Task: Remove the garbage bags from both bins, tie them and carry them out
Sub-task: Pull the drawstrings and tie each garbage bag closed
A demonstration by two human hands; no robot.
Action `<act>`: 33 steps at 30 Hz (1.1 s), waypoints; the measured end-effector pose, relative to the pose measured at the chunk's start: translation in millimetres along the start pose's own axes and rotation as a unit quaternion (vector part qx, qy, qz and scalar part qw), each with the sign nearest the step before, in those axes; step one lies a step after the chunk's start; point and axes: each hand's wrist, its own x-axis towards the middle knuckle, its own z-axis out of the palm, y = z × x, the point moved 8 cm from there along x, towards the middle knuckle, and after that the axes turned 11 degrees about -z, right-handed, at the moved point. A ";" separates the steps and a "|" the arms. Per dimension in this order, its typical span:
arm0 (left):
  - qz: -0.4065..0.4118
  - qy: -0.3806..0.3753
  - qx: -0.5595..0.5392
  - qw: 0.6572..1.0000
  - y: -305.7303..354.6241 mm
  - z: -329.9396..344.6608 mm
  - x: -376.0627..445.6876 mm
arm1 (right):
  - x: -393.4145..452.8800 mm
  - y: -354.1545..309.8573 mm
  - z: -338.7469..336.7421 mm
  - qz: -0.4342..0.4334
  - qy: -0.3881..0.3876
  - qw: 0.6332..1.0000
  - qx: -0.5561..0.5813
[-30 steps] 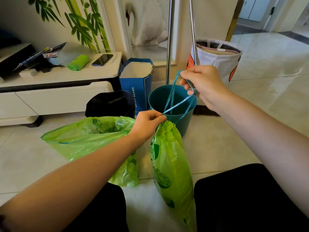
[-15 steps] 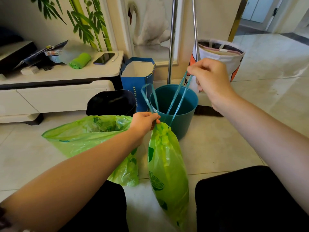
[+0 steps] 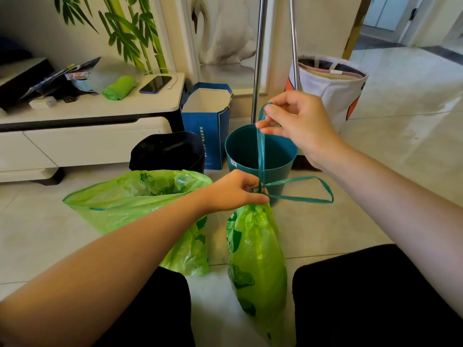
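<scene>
Tied bag (image 3: 255, 259) stands on the floor between our knees. Left hand (image 3: 233, 191) pinches its gathered neck; right hand (image 3: 298, 123) fingers grip the drawstring (image 3: 261, 151). Film looks thin, light, slippery; we judge the neck safest.

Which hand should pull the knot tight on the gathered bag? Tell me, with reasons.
Right. The right hand already pinches the teal drawstring above the knot with room to pull, probably best. The left hand pins the gathered green bag at its neck.
</scene>
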 end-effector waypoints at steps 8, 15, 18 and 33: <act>-0.016 0.031 -0.078 0.996 -4.5 -7.1 3.7 | -6.7 45.4 11.3 0.107 -0.091 0.983 -0.116; -0.090 0.049 -0.155 0.983 -27.7 -18.8 8.8 | -44.6 91.1 33.6 0.168 -0.324 0.880 -0.303; -0.124 0.056 -0.201 0.970 -37.4 -23.9 9.9 | -49.2 94.3 31.2 0.190 -0.355 0.862 -0.308; -0.232 0.018 -0.263 0.936 -66.5 -30.0 11.0 | -57.0 79.2 21.8 0.248 -0.416 0.848 -0.217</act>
